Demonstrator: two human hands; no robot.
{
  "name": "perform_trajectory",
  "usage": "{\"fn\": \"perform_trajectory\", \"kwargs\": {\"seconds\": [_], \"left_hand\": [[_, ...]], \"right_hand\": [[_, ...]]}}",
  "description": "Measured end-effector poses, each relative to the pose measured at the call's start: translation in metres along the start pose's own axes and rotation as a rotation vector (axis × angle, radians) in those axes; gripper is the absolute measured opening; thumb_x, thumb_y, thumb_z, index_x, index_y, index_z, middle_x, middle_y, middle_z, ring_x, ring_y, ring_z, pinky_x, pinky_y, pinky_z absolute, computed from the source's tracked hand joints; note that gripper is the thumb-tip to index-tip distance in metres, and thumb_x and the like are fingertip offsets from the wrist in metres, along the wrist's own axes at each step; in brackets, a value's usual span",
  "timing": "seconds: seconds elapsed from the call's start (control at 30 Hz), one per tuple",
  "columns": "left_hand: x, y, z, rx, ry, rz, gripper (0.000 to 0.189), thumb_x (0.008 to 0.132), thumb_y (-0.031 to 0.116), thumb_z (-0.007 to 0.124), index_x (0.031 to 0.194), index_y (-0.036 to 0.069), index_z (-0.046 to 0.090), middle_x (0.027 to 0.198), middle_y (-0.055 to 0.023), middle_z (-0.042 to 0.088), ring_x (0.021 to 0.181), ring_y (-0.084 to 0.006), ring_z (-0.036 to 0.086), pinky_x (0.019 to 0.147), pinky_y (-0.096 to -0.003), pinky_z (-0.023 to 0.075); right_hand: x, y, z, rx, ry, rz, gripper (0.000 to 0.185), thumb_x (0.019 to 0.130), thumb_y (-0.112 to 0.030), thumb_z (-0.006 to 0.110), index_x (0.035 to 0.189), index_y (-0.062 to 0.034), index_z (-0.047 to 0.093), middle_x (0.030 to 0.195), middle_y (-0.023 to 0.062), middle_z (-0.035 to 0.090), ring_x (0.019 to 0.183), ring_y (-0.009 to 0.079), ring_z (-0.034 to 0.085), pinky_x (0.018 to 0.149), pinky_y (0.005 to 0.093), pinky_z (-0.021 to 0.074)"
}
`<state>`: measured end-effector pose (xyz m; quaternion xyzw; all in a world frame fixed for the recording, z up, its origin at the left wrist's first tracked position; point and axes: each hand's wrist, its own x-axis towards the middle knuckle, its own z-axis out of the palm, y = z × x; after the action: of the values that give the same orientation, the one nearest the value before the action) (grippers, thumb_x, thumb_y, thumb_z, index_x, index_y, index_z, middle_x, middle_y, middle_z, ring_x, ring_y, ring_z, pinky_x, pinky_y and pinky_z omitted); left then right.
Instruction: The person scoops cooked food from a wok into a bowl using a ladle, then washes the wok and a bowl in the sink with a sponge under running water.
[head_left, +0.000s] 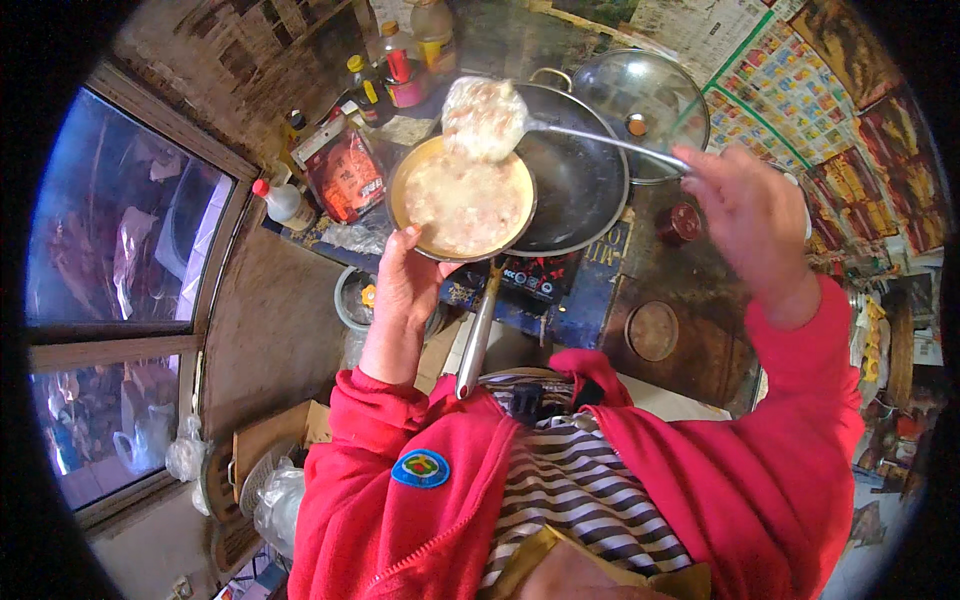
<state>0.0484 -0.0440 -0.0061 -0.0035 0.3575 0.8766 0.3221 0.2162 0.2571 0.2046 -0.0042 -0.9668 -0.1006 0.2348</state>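
Observation:
My left hand grips the near left rim of a bowl with a yellow inside, its thumb over the edge. Pale, lumpy, wet food fills much of the bowl. My right hand is closed around the thin metal handle of a cooking turner. A thick clump of the same pale food covers the turner's head, over the bowl's far rim; whether they touch is unclear. Behind and under the bowl, a dark frying pan sits on a cooker, its steel handle pointing towards me.
A glass lid leans behind the pan. Seasoning bottles, a red food packet and a red-capped bottle line the left. On the right are a dark red jar and a round lid-like disc.

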Motion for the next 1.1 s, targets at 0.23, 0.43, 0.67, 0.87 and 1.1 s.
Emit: {"fn": "perform_trajectory", "kwargs": {"seconds": [0.23,0.43,0.67,0.87,1.1], "left_hand": [[0.019,-0.009,0.004,-0.005,-0.037,-0.039,0.067,0.089,0.034,0.068,0.143,0.001,0.045,0.138,-0.0182,0.058,0.122,-0.0310,0.063,0.091,-0.0427,0.0612],[0.017,-0.007,-0.001,-0.013,-0.027,-0.046,0.069,0.088,0.034,0.069,0.144,0.002,0.044,0.139,-0.0173,0.057,0.121,-0.0307,0.063,0.091,-0.0441,0.0607],[0.011,0.002,-0.036,-0.013,0.041,-0.002,0.066,0.085,0.031,0.073,0.140,0.002,0.050,0.138,-0.0163,0.058,0.122,-0.0331,0.062,0.089,-0.0466,0.0608],[-0.018,0.021,-0.040,-0.017,0.135,0.069,0.066,0.084,0.029,0.073,0.141,0.003,0.051,0.138,-0.0150,0.059,0.125,-0.0353,0.059,0.088,-0.0498,0.0588],[-0.039,0.028,-0.044,0.033,0.203,0.136,0.074,0.083,0.032,0.074,0.146,0.007,0.046,0.149,-0.0154,0.050,0.135,-0.0361,0.050,0.091,-0.0523,0.0554]], "right_hand": [[-0.008,-0.018,-0.011,-0.152,0.057,-0.066,0.040,0.078,-0.006,0.074,0.116,-0.0190,0.075,0.083,0.0052,0.055,0.071,0.0250,0.059,0.061,0.0398,0.0462],[-0.014,0.001,-0.009,0.093,-0.096,0.134,0.039,0.083,-0.005,0.073,0.119,-0.0177,0.074,0.079,0.0078,0.059,0.070,0.0286,0.061,0.063,0.0404,0.0484],[-0.018,0.056,0.048,0.005,-0.258,0.081,0.025,0.086,-0.014,0.070,0.109,-0.0148,0.077,0.093,0.0154,0.072,0.087,0.0352,0.070,0.074,0.0464,0.0541],[-0.013,0.071,0.105,-0.068,-0.593,-0.061,0.027,0.086,-0.018,0.061,0.107,-0.0129,0.076,0.093,0.0139,0.073,0.094,0.0329,0.069,0.077,0.0467,0.0547],[0.023,0.070,0.182,0.107,-0.034,-0.257,0.014,0.076,-0.016,0.063,0.072,-0.0026,0.066,0.072,0.0207,0.063,0.069,0.0387,0.065,0.061,0.0512,0.0503]]}}
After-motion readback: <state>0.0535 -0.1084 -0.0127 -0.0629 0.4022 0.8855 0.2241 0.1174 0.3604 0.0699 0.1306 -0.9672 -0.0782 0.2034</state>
